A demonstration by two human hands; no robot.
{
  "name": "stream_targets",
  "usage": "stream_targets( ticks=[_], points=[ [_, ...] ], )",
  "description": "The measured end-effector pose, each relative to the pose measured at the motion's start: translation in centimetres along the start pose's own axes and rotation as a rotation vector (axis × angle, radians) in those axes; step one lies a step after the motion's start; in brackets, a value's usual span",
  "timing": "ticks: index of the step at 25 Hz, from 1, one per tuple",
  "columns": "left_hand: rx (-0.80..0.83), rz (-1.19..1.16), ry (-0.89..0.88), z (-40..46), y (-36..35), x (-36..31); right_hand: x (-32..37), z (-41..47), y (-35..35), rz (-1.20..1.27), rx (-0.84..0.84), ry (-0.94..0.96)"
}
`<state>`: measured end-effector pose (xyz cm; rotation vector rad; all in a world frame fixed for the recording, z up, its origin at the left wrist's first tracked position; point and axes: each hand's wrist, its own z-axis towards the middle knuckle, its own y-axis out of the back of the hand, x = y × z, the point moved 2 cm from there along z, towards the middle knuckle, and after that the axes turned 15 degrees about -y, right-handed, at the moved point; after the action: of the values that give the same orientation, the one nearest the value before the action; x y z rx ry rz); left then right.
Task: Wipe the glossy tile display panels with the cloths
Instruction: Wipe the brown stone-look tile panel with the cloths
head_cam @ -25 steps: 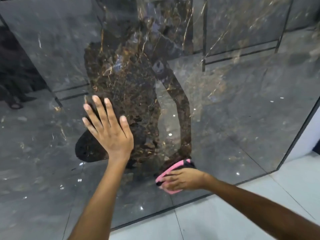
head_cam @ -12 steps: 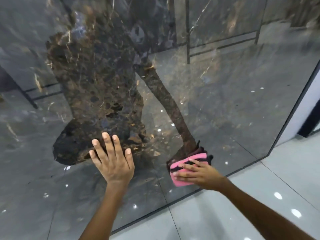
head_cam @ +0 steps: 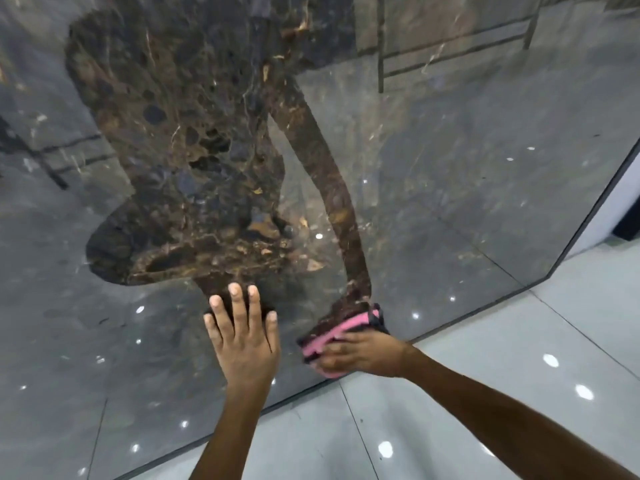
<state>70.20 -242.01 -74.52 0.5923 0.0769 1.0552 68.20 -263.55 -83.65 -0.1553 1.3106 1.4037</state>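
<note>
Glossy tile display panel (head_cam: 467, 174) fills most of the view: a dark grey polished slab with brown, gold-veined marbling, standing upright and meeting the floor (head_cam: 433, 427) along a thin dark bottom edge. Its surface is mirror-like, carrying a dark reflection of the person and scattered bright points of reflected ceiling light. Panel top and left side are cut off by the frame; its right edge ends in a dark trim beside a white wall (head_cam: 620, 199).

Pink cloth (head_cam: 349, 327), soft, folded and edged in black, lies against the lower part of the panel, just above the bottom edge. The right hand (head_cam: 360, 353) presses on it, fingers bent over the fabric and holding it to the tile; most of the cloth is hidden under the hand, and its full shape cannot be made out. The mirrored copy of the cloth merges with it at the top, so the exact upper border is hard to tell.

Left hand (head_cam: 244, 341) rests flat on the panel to the left of the cloth, near it but not touching, fingers straight and slightly spread, holding nothing. Both forearms enter from the lower edge of the frame.

Floor below the panel is pale grey glossy tile with thin dark joints, also showing light spots.
</note>
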Motion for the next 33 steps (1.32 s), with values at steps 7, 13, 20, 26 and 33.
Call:
stream_targets(
  ticks=[7, 13, 20, 26, 33],
  points=[
    [-0.056, -0.007, 0.054, -0.4, -1.7, -0.2, -4.4, 3.4, 3.1, 0.298, -0.359, -0.573],
    [-0.082, 0.111, -0.049, -0.9, -2.3, 0.3, 3.7, -4.5, -3.7, 0.137, 0.006, -0.175],
    [-0.145, 0.175, -0.051, -1.2, -3.1, 0.1, -9.3, -8.8, -4.2, 0.931, -0.607, -1.815],
    [-0.162, 0.158, -0.064, -1.2, -3.2, 0.0, 10.0, -0.8, -3.4, 1.868, -0.21, -2.871],
    [-0.159, 0.173, -0.088, -1.2, -3.4, 0.2, 3.8, -5.8, -5.1, 1.448, 0.084, -2.73]
  ],
)
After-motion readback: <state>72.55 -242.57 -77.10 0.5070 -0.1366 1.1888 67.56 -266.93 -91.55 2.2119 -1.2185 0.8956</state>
